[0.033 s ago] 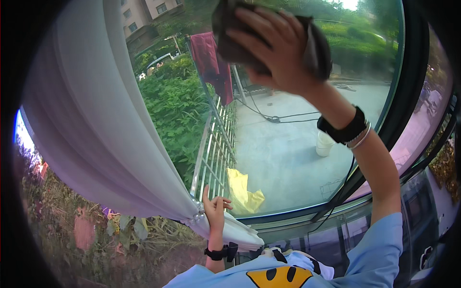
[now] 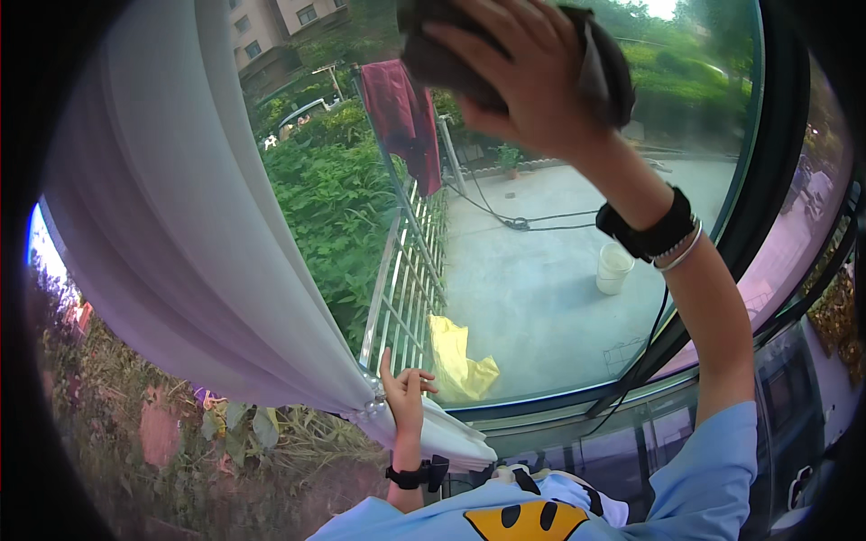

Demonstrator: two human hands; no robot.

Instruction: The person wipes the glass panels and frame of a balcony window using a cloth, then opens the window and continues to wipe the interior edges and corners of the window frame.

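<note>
The big, clear glass window fills the middle of the frame. The long white cloth curtain hangs on the left. The soft, dark grey-brown cloth is at the top middle; the right hand has its grip clamped on it. The left hand, lower middle, has fingers apart beside the curtain. Wiping seems begun, not finished; I can't tell which glass is left.

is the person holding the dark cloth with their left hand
No, the right hand has the dark cloth, while the left hand is down by the gathered white curtain.
</note>
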